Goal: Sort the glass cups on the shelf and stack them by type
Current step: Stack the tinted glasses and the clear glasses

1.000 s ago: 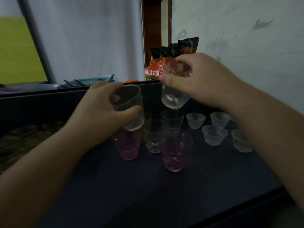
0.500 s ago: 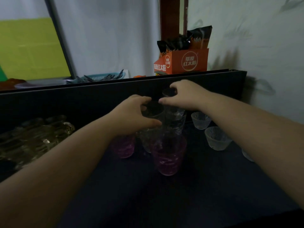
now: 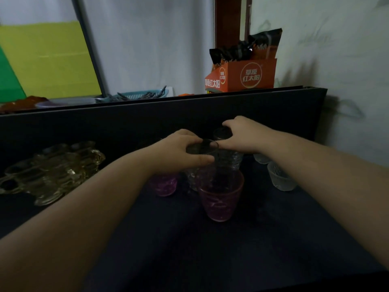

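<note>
On the dark shelf (image 3: pixel 273 239) my left hand (image 3: pixel 181 152) grips the rim of a clear textured glass (image 3: pixel 199 165) that stands among the others. My right hand (image 3: pixel 242 133) holds the top of a second clear glass (image 3: pixel 229 159) just behind and to the right; it looks set into another clear glass below. A pink glass (image 3: pixel 220 199) stands in front of them and another pink glass (image 3: pixel 164 184) sits under my left wrist. Small clear ribbed cups (image 3: pixel 281 178) stand to the right, partly hidden by my right arm.
A cluster of amber glassware (image 3: pixel 52 169) lies at the shelf's left. The black back panel (image 3: pixel 105 127) rises behind the glasses. Above it stand an orange box with dark packets (image 3: pixel 242 76) and a teal basket (image 3: pixel 143 94). A white wall (image 3: pixel 347 60) closes the right side.
Both hands have come down from mid-air with their clear glasses to the cluster on the shelf. The view has pulled back and tilted up.
</note>
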Available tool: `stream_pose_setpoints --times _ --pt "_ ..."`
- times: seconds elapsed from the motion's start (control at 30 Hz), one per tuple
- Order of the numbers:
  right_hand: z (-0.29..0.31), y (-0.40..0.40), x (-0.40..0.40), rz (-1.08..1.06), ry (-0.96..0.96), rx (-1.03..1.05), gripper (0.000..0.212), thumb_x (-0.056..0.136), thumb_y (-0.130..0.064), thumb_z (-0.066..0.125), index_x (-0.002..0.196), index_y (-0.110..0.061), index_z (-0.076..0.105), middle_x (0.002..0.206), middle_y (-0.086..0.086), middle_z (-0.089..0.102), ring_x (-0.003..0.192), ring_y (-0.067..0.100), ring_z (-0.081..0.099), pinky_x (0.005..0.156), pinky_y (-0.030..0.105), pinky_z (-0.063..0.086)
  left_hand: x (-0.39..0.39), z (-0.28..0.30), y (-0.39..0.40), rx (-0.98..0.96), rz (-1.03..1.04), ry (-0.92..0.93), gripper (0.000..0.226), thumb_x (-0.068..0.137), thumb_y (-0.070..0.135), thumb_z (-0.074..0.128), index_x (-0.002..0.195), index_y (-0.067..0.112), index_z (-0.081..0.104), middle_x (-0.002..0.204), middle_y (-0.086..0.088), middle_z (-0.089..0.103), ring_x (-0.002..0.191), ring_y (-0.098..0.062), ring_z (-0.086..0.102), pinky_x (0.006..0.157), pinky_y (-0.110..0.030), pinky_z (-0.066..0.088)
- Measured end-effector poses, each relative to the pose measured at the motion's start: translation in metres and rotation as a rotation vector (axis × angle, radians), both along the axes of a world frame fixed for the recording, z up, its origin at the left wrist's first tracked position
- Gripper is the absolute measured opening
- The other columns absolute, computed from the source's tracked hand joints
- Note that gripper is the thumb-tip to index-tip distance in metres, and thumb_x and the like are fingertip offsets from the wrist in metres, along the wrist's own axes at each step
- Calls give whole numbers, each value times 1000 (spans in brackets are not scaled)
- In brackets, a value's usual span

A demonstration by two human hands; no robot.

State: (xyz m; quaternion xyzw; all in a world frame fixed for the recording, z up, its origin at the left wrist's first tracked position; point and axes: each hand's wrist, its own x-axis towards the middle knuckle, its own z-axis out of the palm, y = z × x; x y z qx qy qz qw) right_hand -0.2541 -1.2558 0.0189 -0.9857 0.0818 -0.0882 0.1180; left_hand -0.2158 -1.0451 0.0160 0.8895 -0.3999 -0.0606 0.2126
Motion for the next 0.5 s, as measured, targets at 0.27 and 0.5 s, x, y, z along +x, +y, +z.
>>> stream_pose_setpoints --times 0.27,0.5 --pt "-10 10 -77 37 -350 27 66 87 -54 55 144 -23 46 134 -1 48 124 18 47 99 35 44 -19 -2 46 -197 164 -147 83 74 77 39 145 35 38 148 11 33 135 -11 27 108 -34 26" --pt "-39 66 -126 162 -260 225 82 74 -88 38 141 -41 42 130 -30 43 117 -9 46 97 23 43 -27 -43 59 -249 410 -284 82 75 73 44 146 34 34 153 6 25 140 -15 16 112 -42 24"
